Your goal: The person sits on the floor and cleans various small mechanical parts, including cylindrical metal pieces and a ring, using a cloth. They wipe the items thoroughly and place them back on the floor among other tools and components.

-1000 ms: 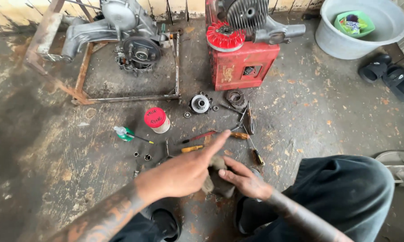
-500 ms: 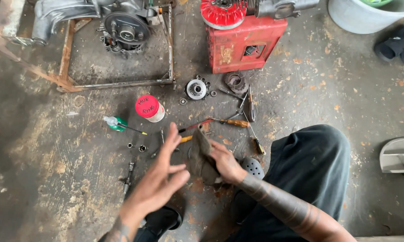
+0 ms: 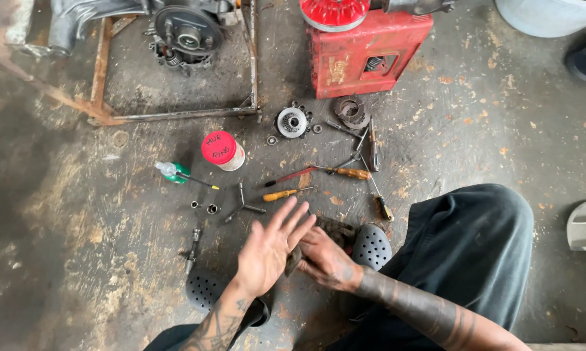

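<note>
My left hand [image 3: 269, 247] is flat with fingers spread, its palm pressed against a dirty brown rag [image 3: 335, 229] low in the middle of the view. My right hand [image 3: 325, 260] grips that rag from the right and below. Both hands hover just above the concrete floor. Just beyond the left fingertips lie an orange-handled screwdriver [image 3: 281, 194] and a three-armed socket wrench [image 3: 243, 206]. Most of the rag is hidden between the two hands.
On the floor ahead lie a red-lidded jar [image 3: 221, 150], a green oil bottle [image 3: 174, 172], small sockets [image 3: 203, 207], more screwdrivers [image 3: 348, 173], a gear part [image 3: 291, 121], a red engine block [image 3: 364, 42] and an engine on a rusty frame [image 3: 176, 116]. Black perforated clogs [image 3: 371, 246] are on my feet.
My left hand has swung from beside the rag onto it, palm down. The right hand with the rag dropped lower. The view shifted slightly toward the floor in front.
</note>
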